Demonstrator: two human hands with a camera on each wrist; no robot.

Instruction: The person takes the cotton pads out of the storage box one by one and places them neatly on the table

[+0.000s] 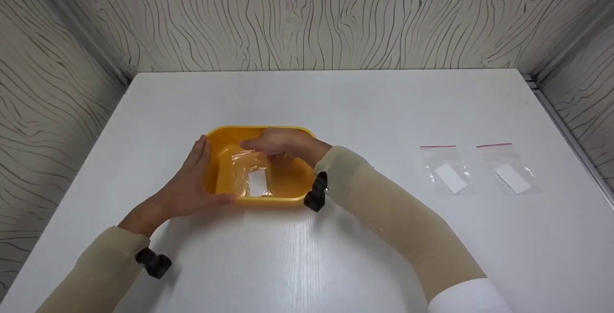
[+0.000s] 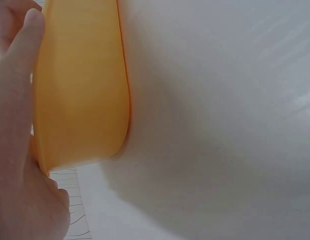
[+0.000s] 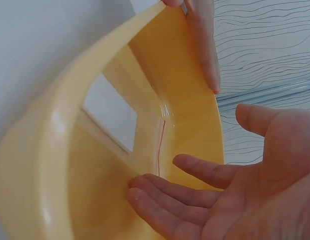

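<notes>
A yellow plastic basin (image 1: 283, 201) sits on the white table. My left hand (image 1: 192, 186) grips its left end, thumb along the near rim and fingers along the left side; the left wrist view shows the basin's outer wall (image 2: 84, 85) beside that hand. Inside lies a clear zip bag with a white card (image 1: 257, 182); whether more than one bag lies there I cannot tell. Reaching over the basin, my right hand (image 1: 283, 143) has loosely extended fingers above the bag. In the right wrist view those fingers (image 3: 180, 200) hold nothing, and a red zip line (image 3: 161, 145) shows beyond them.
To the right on the table lie two clear zip bags with red seals, each with a white card: a nearer-to-centre one (image 1: 450, 178) and an outer one (image 1: 512, 178). Wood-patterned panels (image 1: 326, 20) stand behind the table and at both sides.
</notes>
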